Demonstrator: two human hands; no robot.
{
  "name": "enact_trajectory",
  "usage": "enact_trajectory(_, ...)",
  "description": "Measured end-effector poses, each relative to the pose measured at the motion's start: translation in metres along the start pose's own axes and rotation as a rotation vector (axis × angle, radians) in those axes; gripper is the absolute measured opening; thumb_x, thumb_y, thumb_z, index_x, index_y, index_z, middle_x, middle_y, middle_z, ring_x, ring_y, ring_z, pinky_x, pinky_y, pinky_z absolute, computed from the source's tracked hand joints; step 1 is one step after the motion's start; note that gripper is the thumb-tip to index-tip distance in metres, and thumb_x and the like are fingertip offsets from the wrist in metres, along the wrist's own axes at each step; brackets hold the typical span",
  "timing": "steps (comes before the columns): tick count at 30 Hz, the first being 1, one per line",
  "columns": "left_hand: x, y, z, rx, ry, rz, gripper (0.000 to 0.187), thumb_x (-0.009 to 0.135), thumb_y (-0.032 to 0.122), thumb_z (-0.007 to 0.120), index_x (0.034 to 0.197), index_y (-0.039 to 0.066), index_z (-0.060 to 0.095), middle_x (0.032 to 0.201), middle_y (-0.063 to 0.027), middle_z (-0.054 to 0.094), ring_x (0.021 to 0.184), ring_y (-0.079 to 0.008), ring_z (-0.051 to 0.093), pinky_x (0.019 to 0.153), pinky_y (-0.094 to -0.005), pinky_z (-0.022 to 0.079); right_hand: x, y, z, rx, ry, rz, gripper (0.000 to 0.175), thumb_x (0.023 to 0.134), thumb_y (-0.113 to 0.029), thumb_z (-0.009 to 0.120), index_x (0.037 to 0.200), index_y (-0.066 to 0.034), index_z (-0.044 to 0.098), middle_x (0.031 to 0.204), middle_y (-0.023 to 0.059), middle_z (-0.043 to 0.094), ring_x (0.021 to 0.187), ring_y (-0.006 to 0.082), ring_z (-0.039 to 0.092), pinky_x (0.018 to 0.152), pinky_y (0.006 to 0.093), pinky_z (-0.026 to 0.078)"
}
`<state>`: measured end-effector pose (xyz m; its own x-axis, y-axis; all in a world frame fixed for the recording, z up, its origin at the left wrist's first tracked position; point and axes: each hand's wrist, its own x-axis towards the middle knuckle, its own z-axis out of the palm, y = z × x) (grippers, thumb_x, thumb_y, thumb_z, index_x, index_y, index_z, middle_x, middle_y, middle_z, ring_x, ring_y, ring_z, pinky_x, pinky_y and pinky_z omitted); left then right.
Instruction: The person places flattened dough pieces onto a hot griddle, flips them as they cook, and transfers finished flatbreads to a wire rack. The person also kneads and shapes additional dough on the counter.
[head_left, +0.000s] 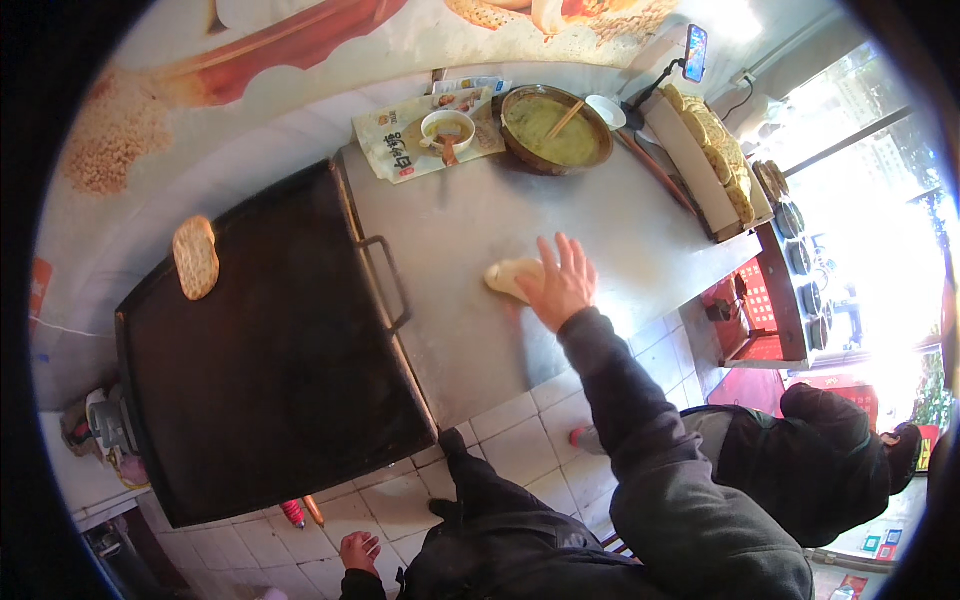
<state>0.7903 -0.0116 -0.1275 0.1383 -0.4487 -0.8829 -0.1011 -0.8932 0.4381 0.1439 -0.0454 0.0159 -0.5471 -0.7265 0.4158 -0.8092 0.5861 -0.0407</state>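
Observation:
A pale lump of dough (511, 277) lies on the metal worktop (465, 330). My right hand (564, 281) is stretched out over the dough's right end, its thumb side against it and its fingers extended past it. The underside of the palm is hidden. Low in the view, my left hand (361, 552) hangs beside my body above the tiled floor, fingers loosely bent, holding nothing visible. On the large dark griddle (277, 345) to the left, one browned flatbread (196, 257) lies by the far edge.
A metal handle (394, 281) juts from the griddle. Behind the dough stand a white cup (448, 131) with a brush and a large bowl (536, 112) of greenish-yellow mixture with chopsticks (564, 120). Flatbreads (709, 142) fill a box at right. Another person (802, 457) is close on my right.

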Motion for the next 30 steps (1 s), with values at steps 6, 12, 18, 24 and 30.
enact_trajectory(6, -0.001, 0.011, 0.002, -0.012, -0.009, 0.017, 0.012, 0.095, 0.023, 0.058, 0.102, 0.014, 0.054, 0.092, -0.0066, 0.061, 0.08, -0.0238, 0.065, 0.066, -0.0377, 0.051, 0.012, 0.005, 0.005, 0.264, -0.237, 0.053, 0.044, 0.087, -0.03, 0.071, 0.127, -0.0151, 0.059, 0.116, 0.0074, 0.059, 0.111, 0.0318, 0.055, 0.095, 0.0497, 0.041)
enact_trajectory(12, 0.015, 0.012, -0.023, -0.05, 0.069, 0.063, 0.022, 0.098, 0.032, 0.056, 0.114, 0.019, 0.05, 0.103, -0.0045, 0.061, 0.085, -0.0234, 0.066, 0.068, -0.0388, 0.052, 0.012, -0.001, 0.004, 0.216, -0.258, 0.028, 0.04, 0.089, -0.027, 0.067, 0.126, -0.0124, 0.062, 0.127, 0.0119, 0.059, 0.123, 0.0339, 0.051, 0.104, 0.0489, 0.038)
enact_trajectory(18, 0.04, 0.028, -0.06, -0.195, 0.069, 0.073, 0.033, 0.098, 0.038, 0.058, 0.125, 0.022, 0.048, 0.117, -0.0028, 0.057, 0.1, -0.0239, 0.063, 0.08, -0.0426, 0.05, -0.013, -0.013, -0.022, 0.425, 0.126, 0.107, 0.032, 0.089, -0.017, 0.064, 0.118, -0.0038, 0.066, 0.123, 0.0155, 0.062, 0.119, 0.0366, 0.053, 0.104, 0.0457, 0.041)
enact_trajectory(24, 0.034, 0.055, -0.066, -0.309, -0.124, 0.265, 0.05, 0.098, 0.04, 0.061, 0.142, 0.025, 0.044, 0.137, -0.0013, 0.051, 0.119, -0.0235, 0.055, 0.098, -0.0412, 0.043, -0.185, -0.009, -0.037, 0.683, -0.111, 0.268, 0.015, 0.092, -0.014, 0.062, 0.1, -0.0035, 0.069, 0.1, 0.0177, 0.067, 0.097, 0.0377, 0.062, 0.085, 0.0436, 0.051)
enact_trajectory(30, 0.055, 0.086, -0.059, -0.243, -0.429, 0.243, 0.046, 0.099, 0.04, 0.062, 0.138, 0.019, 0.05, 0.133, -0.0005, 0.058, 0.12, -0.0197, 0.055, 0.1, -0.0404, 0.042, -0.449, 0.003, -0.036, 0.03, -1.28, -0.207, 0.034, 0.094, -0.036, 0.054, 0.098, -0.0087, 0.074, 0.104, 0.0156, 0.073, 0.097, 0.0357, 0.069, 0.082, 0.0499, 0.055)
